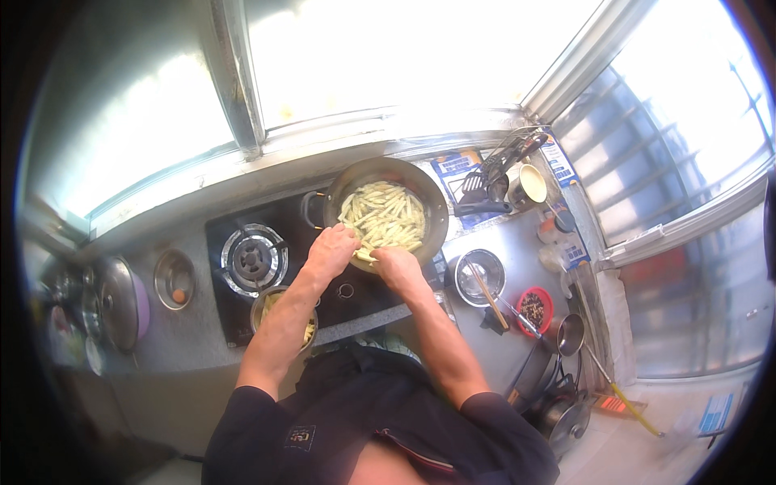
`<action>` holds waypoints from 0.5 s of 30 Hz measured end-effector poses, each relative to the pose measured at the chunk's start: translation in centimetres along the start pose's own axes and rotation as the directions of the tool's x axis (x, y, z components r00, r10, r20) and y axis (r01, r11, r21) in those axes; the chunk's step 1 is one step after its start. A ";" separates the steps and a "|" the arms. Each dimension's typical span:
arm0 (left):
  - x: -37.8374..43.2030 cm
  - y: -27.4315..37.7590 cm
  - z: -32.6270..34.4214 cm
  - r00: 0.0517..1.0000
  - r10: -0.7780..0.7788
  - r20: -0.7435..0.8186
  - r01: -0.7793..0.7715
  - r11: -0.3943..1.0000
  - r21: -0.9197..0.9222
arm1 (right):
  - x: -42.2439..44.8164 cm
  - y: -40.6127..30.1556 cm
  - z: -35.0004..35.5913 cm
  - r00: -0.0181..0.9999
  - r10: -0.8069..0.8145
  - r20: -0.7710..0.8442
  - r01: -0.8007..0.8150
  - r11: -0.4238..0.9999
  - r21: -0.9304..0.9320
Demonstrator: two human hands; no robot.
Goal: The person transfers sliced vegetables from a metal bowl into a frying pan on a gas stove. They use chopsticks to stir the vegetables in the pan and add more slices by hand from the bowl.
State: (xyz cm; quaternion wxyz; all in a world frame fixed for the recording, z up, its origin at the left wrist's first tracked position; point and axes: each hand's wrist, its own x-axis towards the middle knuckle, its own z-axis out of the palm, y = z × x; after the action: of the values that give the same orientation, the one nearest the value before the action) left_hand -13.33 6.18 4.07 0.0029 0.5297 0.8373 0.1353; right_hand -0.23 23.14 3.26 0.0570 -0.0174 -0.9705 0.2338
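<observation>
A deep wok (439, 227) sits on the black gas hob (235, 321), full of pale potato strips (388, 212) in bubbling liquid. Over its near rim, my left hand (332, 250) and my right hand (397, 267) come close together, fingers curled about a small bunch of the strips. My fingertips partly hide that bunch. Below my left forearm stands a metal bowl (259, 312) with more strips in it, partly covered by the arm.
The bare left burner (253, 259) lies beside the wok. Farther left are a metal basin (176, 273) holding an egg and a lidded pot (118, 303). At right are a strainer (470, 276) with chopsticks, a red bowl (548, 312) of peppercorn-like spices, a spatula (473, 185) and a cup (530, 185).
</observation>
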 end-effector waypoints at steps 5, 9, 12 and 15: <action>-3.0 -0.4 -2.4 0.976 -0.121 -0.181 0.098 0.986 -0.135 | 0.1 -2.4 -0.8 0.966 0.052 -0.254 -0.011 0.987 0.158; -8.0 -1.5 -5.6 0.907 -0.295 -0.300 0.194 0.926 -0.325 | 0.2 -6.2 -0.8 0.925 0.093 -0.370 0.019 0.957 0.288; -12.2 -2.8 -5.4 0.856 -0.412 -0.312 0.290 0.883 -0.369 | -0.3 -9.4 0.4 0.942 0.086 -0.324 0.030 0.941 0.337; -16.7 -4.1 -4.3 0.829 -0.504 -0.242 0.404 0.840 -0.363 | -0.9 -12.4 3.1 0.969 0.035 -0.243 0.069 0.910 0.410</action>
State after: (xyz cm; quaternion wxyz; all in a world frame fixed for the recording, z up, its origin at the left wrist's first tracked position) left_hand -10.25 -11.26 4.94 -0.0246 0.2763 0.8983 0.3408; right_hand 0.19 10.64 6.12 0.1809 -0.0251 -0.8841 0.4302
